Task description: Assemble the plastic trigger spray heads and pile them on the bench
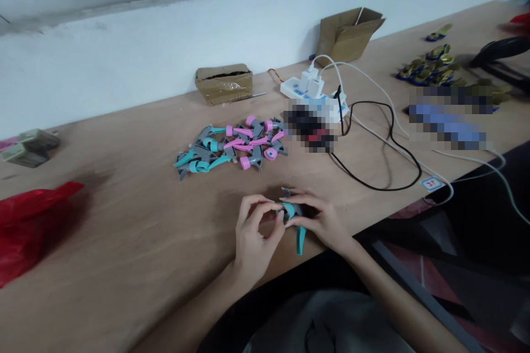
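Close to the table's front edge, both my hands are closed on one grey and teal trigger spray head (301,234). The thumb and fingers of my left hand (255,231) pinch its teal collar from the left. My right hand (325,219) grips the grey body from the right, and the teal trigger points down toward me. Whether anything small sits inside the collar is hidden by my fingers. Beyond my hands lies a pile of trigger spray heads, some with teal parts (202,166) and others with pink parts (245,162).
A red plastic bag (28,226) lies on the left of the wooden table (136,231). Along the wall stand a small carton (226,85) and an open cardboard box (345,38). A white power strip (292,88) trails cables (387,188) across the right side.
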Available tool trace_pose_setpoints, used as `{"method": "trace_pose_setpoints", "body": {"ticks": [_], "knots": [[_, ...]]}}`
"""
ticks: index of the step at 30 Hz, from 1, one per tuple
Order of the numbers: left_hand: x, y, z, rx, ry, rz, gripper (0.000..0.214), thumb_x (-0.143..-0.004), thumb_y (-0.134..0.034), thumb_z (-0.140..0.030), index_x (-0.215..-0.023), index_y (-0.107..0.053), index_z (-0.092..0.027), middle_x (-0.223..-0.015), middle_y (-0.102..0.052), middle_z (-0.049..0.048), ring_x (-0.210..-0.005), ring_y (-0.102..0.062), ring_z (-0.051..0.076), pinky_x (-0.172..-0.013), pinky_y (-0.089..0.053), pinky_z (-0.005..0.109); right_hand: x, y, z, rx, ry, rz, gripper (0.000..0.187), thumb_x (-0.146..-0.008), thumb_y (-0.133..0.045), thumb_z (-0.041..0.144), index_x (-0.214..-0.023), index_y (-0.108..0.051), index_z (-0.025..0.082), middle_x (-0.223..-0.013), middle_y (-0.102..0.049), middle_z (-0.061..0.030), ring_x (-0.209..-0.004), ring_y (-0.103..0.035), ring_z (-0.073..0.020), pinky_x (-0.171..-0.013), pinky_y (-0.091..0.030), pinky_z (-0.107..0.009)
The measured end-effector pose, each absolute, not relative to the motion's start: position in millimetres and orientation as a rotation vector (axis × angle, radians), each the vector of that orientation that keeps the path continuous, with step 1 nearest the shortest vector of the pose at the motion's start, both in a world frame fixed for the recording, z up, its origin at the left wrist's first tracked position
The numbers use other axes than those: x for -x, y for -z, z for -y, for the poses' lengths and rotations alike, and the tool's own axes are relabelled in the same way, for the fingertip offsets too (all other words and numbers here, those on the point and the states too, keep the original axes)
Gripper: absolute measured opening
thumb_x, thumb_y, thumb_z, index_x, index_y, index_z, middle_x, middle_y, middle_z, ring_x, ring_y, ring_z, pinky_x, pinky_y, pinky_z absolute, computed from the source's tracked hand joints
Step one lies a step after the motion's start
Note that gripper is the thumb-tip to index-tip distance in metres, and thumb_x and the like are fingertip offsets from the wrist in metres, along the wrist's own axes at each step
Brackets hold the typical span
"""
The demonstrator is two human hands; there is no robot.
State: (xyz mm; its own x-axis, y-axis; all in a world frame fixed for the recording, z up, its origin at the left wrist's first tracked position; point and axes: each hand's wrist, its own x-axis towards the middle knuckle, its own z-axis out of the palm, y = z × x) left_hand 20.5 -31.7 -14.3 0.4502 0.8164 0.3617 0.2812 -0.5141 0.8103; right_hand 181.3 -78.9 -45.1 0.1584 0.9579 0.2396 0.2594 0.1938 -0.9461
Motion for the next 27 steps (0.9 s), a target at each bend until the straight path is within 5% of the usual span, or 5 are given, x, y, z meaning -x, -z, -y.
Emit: {"method": "trace_pose_setpoints", "body": {"ticks": [16, 27], "knots": [[-13.1, 4.5, 7.1, -2.043, -0.561, -0.856, 0.006, -0.082, -0.058, -0.014, -0.078, -0.056, -0.018, -0.096, -0.047, 0.0013, -0.081, -0.056, 0.012, -0.074, -0.050, 0.026, -179.6, 43.6, 80.9, 1.386, -0.740, 1.415, 0.035, -0.068, -0.073, 0.036, -0.102, -0.067, 0.029, -0.111, -0.059, -0.0059, -0.110, -0.055, -0.0230, -0.094, -0.045, -0.040], [-13.0, -7.0, 15.5, -2.220, -0.737, -0.908, 0.008, -0.085, -0.053, -0.012, -0.080, -0.054, -0.018, -0.095, -0.047, 0.0026, -0.088, -0.054, 0.015, -0.080, -0.048, 0.029, -179.2, 44.0, 78.8, 1.403, -0.729, 1.323, 0.033, -0.071, -0.070, 0.038, -0.103, -0.066, 0.029, -0.106, -0.062, -0.0053, -0.102, -0.058, -0.0230, -0.090, -0.047, -0.040]]}}
